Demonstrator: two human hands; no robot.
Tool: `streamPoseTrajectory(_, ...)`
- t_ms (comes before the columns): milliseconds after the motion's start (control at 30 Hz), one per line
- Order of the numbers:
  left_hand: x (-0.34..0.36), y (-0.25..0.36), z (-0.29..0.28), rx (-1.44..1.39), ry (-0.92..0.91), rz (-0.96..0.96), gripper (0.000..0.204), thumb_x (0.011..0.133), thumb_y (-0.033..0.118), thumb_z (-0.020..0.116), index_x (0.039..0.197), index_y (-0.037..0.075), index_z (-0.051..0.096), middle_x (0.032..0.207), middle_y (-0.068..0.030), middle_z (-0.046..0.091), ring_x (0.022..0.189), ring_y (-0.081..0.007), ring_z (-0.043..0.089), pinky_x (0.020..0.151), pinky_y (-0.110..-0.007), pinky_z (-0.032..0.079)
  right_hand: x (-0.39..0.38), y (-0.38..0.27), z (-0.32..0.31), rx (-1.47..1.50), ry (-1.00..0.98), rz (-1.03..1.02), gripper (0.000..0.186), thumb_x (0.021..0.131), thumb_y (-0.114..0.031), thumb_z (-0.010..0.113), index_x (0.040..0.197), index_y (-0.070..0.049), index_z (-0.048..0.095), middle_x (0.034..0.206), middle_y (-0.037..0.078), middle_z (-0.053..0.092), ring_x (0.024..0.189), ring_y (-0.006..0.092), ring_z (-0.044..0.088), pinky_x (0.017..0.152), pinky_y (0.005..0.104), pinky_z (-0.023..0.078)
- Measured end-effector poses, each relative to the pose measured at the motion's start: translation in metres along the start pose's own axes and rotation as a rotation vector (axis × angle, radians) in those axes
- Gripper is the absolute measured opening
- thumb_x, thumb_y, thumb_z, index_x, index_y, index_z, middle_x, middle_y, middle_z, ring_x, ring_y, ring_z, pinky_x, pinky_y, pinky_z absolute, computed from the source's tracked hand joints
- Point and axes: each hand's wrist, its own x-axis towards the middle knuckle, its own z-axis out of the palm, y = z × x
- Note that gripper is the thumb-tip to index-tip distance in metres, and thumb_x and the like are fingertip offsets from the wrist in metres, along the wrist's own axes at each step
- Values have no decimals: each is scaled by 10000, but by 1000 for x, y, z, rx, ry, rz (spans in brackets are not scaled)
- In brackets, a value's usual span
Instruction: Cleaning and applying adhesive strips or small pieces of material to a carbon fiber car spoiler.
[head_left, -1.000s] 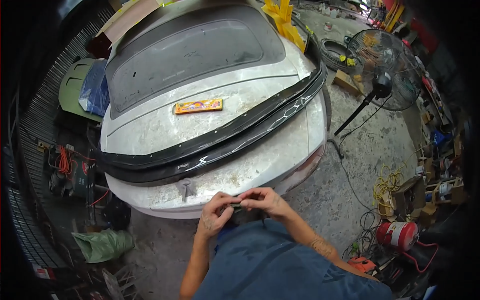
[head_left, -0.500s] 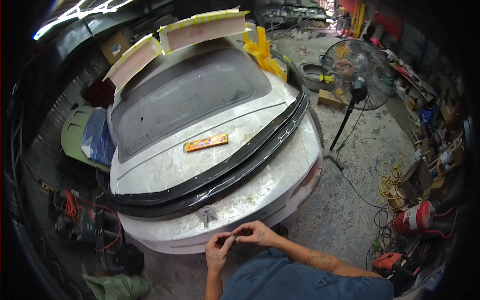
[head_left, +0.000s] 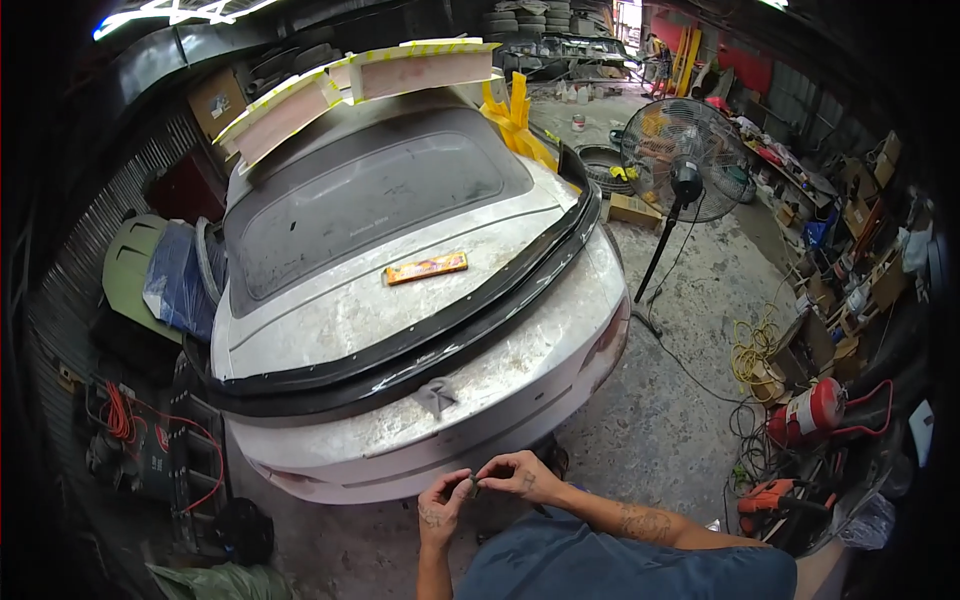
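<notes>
My left hand (head_left: 441, 507) and my right hand (head_left: 520, 475) meet in front of my body, just short of the car's rear bumper. Both are closed in a pinch, with the fingertips almost touching. A small dark bit shows between them, too small to name. Beyond them stands a dusty white car (head_left: 330, 340), with a long black spoiler (head_left: 400, 375) lying across its rear lid. On the rear edge lies a small crumpled grey piece (head_left: 436, 397). Farther up the lid rests a narrow orange-yellow box (head_left: 426, 267).
A black stand fan (head_left: 686, 180) is on the concrete floor to the right, its cord trailing. Nearer on that side are a red cylindrical tank (head_left: 808, 413) and an orange power tool (head_left: 775, 502). At left, a ladder (head_left: 195, 455) and orange hose (head_left: 120, 412) lie beside the car.
The view has tilted up and shifted slightly, showing more of the shop's far end. Both hands remain pinched together at the fingertips, the right one's fingers slightly rearranged.
</notes>
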Motion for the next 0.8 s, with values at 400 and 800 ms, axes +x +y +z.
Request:
streamPoseTrajectory(400, -1, 20, -47, 204, 165, 144, 140, 935, 118, 758, 1011, 1, 749, 948, -78, 744, 877, -117, 684, 805, -269, 527, 37, -28, 44, -19, -54, 9, 180, 906, -90, 772, 1052, 16, 758, 934, 46, 767, 858, 81, 677, 793, 240, 542)
streamPoseTrajectory(800, 38, 30, -91, 310, 293, 137, 123, 947, 113, 763, 999, 8, 727, 885, -11, 701, 853, -69, 640, 772, -228, 509, 154, -29, 50, 144, -473, 193, 297, 871, -97, 824, 1089, 15, 657, 913, 62, 775, 879, 97, 710, 838, 243, 533)
